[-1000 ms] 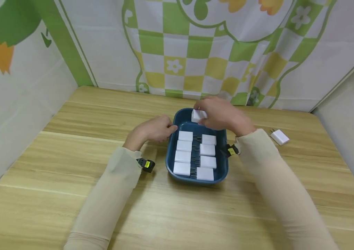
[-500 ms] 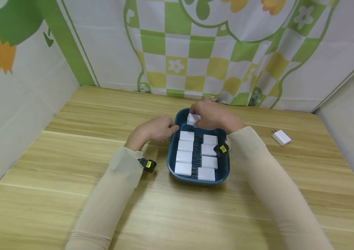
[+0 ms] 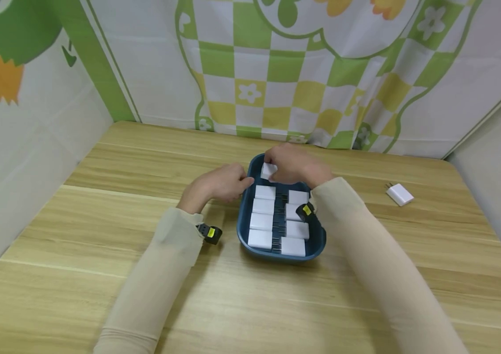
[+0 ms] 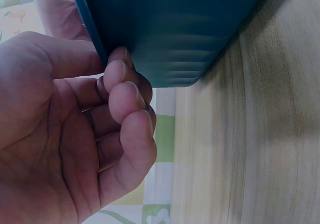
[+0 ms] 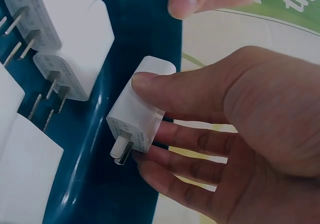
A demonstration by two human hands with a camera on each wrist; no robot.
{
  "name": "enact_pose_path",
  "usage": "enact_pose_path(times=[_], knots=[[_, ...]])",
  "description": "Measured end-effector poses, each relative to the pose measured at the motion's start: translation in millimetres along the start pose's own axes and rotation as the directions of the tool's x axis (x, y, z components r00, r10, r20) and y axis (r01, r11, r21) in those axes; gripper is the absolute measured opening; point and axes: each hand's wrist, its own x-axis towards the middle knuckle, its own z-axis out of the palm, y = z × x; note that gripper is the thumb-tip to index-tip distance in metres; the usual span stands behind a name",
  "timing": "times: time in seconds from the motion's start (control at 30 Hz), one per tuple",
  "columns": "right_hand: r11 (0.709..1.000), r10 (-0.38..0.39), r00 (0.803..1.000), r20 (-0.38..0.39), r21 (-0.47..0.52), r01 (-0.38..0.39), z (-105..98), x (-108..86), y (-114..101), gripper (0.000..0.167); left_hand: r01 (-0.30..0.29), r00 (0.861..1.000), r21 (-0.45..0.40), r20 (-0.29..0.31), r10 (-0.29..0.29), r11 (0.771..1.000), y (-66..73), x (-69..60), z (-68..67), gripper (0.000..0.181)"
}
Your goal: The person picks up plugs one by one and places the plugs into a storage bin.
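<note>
A dark blue tray (image 3: pixel 242 223) stands on the table, holding two columns of white charger plugs (image 3: pixel 261 221) whose prongs face each other. At its left side, my left hand (image 3: pixel 225 183) pinches the rim between thumb and curled fingers; the left wrist view shows the tray's outer wall (image 4: pixel 170 28) up close. Over the far end of the tray, my right hand (image 3: pixel 292 163) holds another white charger plug (image 5: pixel 137 106) between thumb and fingers. Two metal prongs stick out of its near end in the right wrist view. The right cuff camera partly covers the right column.
One loose white charger plug (image 3: pixel 399 194) lies on the wooden table (image 3: pixel 144 162) to the right of the tray. A green and yellow checked curtain (image 3: pixel 277 73) hangs along the table's far edge. Pale walls flank both sides.
My right hand has moved left and slightly nearer with its charger plug, towards the tray's far left corner. My left hand keeps its hold on the rim.
</note>
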Motion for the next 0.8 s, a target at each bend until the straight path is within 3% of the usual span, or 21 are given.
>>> enact_pose_path(times=[0.3,0.8], knots=[[1.000,0.000,1.000,0.017,-0.016,0.000,7.5,4.8,-1.7,0.035,0.011,1.000,0.003,0.005,-0.011,1.000,0.8,-0.8,-0.9,0.046],[0.998,0.062,0.988,0.144,0.009,-0.063,15.9,11.2,-2.4,0.035,0.022,1.000,0.013,-0.003,-0.022,1.000,1.7,-1.0,-0.6,0.046]])
